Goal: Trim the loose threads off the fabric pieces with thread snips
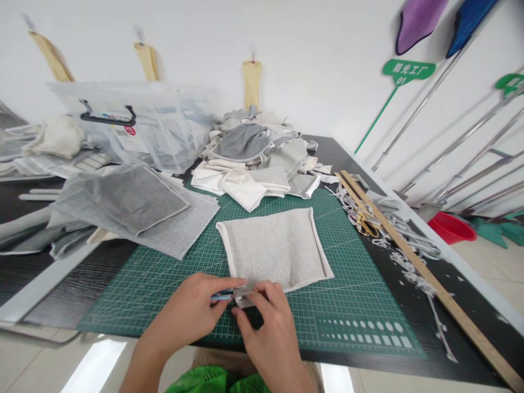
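A light grey fabric piece [275,246] with white rolled edges lies flat on the green cutting mat [164,273]. At its near edge both hands meet. My left hand [192,314] holds a thin blue pen-like tool [221,297] between its fingertips, pointing right. My right hand [268,333] pinches a small pale scrap or corner [244,293] of the fabric, with a small dark object [252,316] under its fingers.
A grey fabric stack [135,204] lies left, mixed folded pieces [254,164] at the back, a clear plastic bin [139,125] behind. Right: wooden ruler [417,267], yellow-handled scissors [365,225], fabric trimmings [409,256]. A red basin [452,228] sits on the floor.
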`<state>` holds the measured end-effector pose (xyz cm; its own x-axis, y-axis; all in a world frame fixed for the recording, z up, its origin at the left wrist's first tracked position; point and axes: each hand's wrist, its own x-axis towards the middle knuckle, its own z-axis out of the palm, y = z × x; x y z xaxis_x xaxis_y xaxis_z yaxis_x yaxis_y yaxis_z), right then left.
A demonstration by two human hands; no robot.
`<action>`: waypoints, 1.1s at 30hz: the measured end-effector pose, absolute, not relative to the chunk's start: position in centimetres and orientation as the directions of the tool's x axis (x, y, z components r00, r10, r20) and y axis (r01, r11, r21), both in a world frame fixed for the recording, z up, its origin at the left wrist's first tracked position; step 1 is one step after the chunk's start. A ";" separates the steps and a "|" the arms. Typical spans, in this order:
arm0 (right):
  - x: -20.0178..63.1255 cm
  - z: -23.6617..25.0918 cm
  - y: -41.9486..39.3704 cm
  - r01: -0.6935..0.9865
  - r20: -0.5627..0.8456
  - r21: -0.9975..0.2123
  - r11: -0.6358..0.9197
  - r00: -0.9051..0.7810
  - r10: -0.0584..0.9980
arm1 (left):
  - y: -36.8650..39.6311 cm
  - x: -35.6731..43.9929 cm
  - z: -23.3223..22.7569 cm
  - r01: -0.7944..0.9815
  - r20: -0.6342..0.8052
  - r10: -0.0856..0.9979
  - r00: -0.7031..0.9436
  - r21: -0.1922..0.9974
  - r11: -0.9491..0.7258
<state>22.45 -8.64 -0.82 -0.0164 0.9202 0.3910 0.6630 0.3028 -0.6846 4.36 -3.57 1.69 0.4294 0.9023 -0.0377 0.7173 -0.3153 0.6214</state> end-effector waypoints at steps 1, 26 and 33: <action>22.4 -0.9 -8.7 0.662 0.395 -0.686 0.302 -0.010 0.919 | -3.4 4.4 1.7 0.716 -0.037 0.896 0.443 0.616 -0.329; 20.5 -0.8 -8.6 0.594 0.487 -0.721 0.357 0.069 0.870 | -3.6 4.2 0.0 0.627 0.165 0.934 0.316 0.703 -0.336; 20.8 -0.4 -8.5 0.535 0.458 -0.770 0.349 0.081 0.885 | -3.8 4.1 0.0 0.636 0.168 0.937 0.307 0.696 -0.333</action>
<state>20.79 -8.52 -0.37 0.0809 0.8855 0.4576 0.5348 0.3489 -0.7696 4.09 -3.81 -0.01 0.3067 0.9368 0.1685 0.6360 -0.3334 0.6960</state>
